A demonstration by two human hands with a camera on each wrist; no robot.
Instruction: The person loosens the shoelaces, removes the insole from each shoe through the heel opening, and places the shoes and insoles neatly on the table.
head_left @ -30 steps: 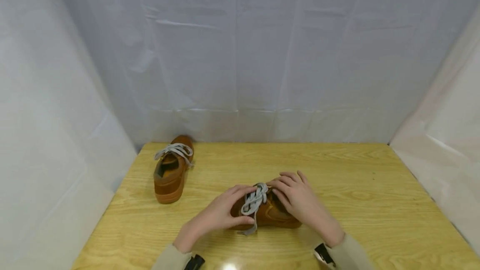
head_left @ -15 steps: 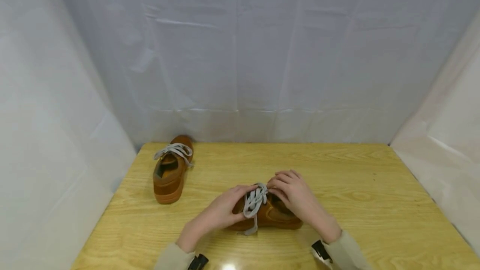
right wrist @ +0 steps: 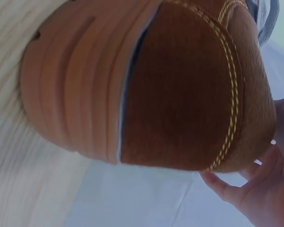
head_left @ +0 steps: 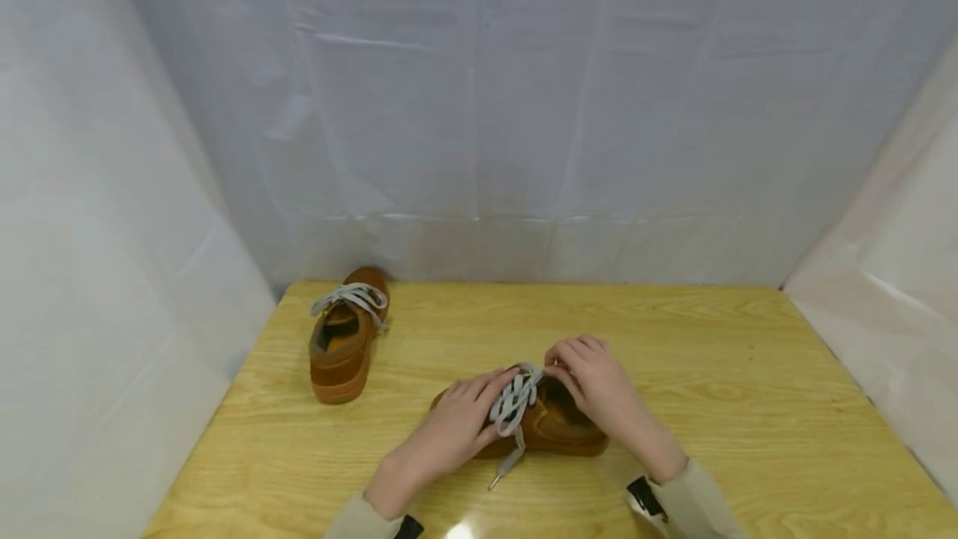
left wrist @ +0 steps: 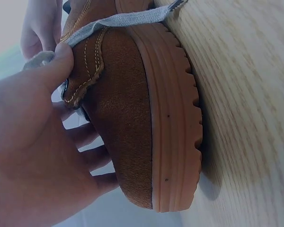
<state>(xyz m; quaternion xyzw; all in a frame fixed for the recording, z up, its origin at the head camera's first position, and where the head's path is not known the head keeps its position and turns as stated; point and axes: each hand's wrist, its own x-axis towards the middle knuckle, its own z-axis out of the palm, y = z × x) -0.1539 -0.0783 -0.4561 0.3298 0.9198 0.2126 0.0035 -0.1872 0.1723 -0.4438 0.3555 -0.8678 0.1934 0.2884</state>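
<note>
A brown lace-up shoe (head_left: 554, 437) lies sideways at the front middle of the table, toe to the left. Grey shoelaces (head_left: 511, 403) cross its top, and one loose lace end (left wrist: 132, 19) droops over the near side. My left hand (head_left: 449, 432) grips the front of the shoe, thumb by the laces and the other fingers over the far side. Above the shoe's opening, my right hand (head_left: 599, 379) pinches the lace with bent fingers. From the right wrist view, the heel (right wrist: 180, 90) fills much of the picture and partly hides the hand beyond it.
A matching brown shoe (head_left: 340, 364) with its laces in a bow stands at the table's back left corner, toe to the back. Pale sheeting (head_left: 479, 106) hangs behind the wooden table (head_left: 711, 406) and along both sides.
My right hand's fingers have drawn together at the lace and pulled slightly to the right. My left hand has shifted onto the toe, and the drooping lace end hangs straighter.
</note>
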